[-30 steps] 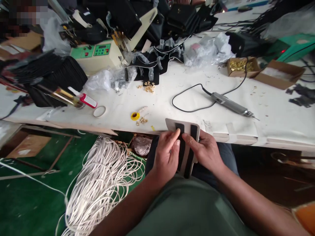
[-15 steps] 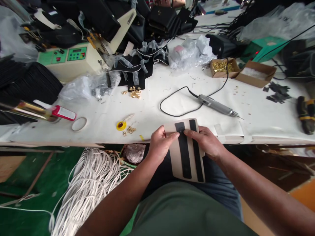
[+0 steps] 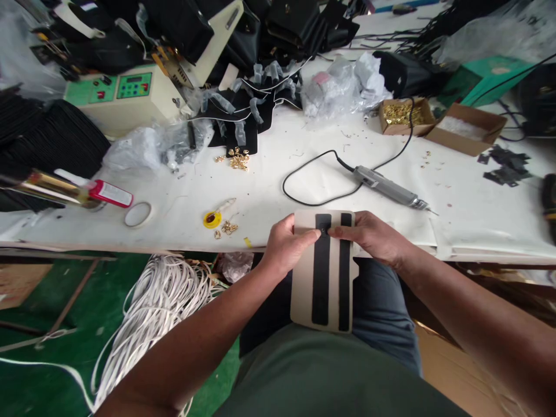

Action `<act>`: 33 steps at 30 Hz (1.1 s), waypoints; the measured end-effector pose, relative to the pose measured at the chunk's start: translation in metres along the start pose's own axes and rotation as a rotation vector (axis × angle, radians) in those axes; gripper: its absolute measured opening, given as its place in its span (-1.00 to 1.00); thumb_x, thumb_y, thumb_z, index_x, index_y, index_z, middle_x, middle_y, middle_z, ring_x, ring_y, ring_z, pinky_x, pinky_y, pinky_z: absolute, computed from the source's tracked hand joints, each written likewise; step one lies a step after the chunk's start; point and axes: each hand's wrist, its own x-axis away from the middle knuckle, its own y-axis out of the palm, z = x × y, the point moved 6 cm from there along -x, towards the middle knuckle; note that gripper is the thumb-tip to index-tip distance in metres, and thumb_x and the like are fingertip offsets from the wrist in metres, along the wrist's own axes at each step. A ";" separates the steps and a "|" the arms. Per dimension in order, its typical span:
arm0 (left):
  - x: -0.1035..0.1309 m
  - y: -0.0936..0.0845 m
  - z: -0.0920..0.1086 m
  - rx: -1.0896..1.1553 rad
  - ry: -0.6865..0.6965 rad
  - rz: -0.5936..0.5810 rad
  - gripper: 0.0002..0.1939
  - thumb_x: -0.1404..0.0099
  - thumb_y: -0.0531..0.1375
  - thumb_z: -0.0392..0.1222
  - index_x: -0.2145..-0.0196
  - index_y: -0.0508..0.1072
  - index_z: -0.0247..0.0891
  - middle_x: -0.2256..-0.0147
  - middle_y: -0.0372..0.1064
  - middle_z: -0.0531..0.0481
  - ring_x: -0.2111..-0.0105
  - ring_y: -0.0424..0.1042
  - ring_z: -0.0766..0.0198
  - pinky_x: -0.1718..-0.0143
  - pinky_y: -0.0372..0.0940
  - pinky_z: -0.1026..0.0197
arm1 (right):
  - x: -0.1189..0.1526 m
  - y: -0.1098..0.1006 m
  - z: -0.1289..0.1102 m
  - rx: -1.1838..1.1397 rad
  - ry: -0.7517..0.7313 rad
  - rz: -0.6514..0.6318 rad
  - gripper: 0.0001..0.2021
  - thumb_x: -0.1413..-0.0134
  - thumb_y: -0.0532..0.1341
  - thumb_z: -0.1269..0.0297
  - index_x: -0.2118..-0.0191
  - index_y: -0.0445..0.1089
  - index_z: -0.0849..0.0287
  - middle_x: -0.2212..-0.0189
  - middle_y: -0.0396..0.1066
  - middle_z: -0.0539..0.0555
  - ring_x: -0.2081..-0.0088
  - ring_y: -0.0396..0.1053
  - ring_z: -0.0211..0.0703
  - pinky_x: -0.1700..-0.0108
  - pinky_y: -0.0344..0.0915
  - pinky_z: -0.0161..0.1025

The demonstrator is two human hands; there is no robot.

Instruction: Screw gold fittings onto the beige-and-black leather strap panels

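Note:
A beige flat panel (image 3: 302,289) with two black strips lies between my hands, over my lap at the table's front edge. My left hand (image 3: 284,246) grips its left side, the thumb pressed beside a small hole or fitting near the top of the middle strip. From the right side, my right hand (image 3: 376,234) grips it the same way, thumb on the other side of that spot. The fingers beneath the panel are hidden. Beyond it on the table lies a grey electric screwdriver (image 3: 388,188) with a black cord.
Gold metal fittings (image 3: 238,159) lie in a small pile, with a yellow roll (image 3: 212,219) nearer. Cardboard boxes (image 3: 467,130) of small parts stand back right. A red-labelled bottle (image 3: 110,193) and a tape ring (image 3: 138,214) are left. White cord (image 3: 152,324) heaps below.
The panel has turned slightly, its lower end swinging left, while both hands keep their hold. My head view has shifted a little.

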 end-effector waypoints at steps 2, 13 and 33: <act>0.003 -0.002 0.004 -0.004 -0.001 0.002 -0.68 -0.08 0.45 -0.11 0.26 0.52 -0.28 0.37 0.55 0.02 0.38 0.51 0.21 0.37 0.37 0.26 | -0.001 0.003 -0.004 -0.012 0.002 -0.027 -0.71 0.04 0.48 0.09 0.34 0.59 0.24 0.41 0.59 0.06 0.39 0.49 -0.09 0.30 0.39 -0.23; -0.007 -0.003 0.001 -0.055 -0.031 -0.016 -0.67 -0.09 0.42 -0.14 0.18 0.56 -0.28 0.28 0.61 -0.06 0.31 0.57 0.14 0.31 0.43 0.21 | -0.010 -0.001 -0.005 0.103 0.073 0.026 -0.72 0.07 0.45 0.08 0.43 0.55 0.23 0.55 0.51 0.07 0.50 0.41 -0.15 0.46 0.29 -0.27; -0.043 0.006 -0.002 -0.510 -0.015 -0.015 -0.74 -0.07 0.37 -0.23 0.23 0.57 -0.26 0.32 0.62 -0.02 0.31 0.57 0.11 0.36 0.36 0.23 | -0.048 -0.015 -0.010 0.462 0.145 -0.073 -0.89 0.02 0.37 0.33 0.36 0.52 0.25 0.52 0.49 0.01 0.59 0.33 -0.29 0.57 0.26 -0.36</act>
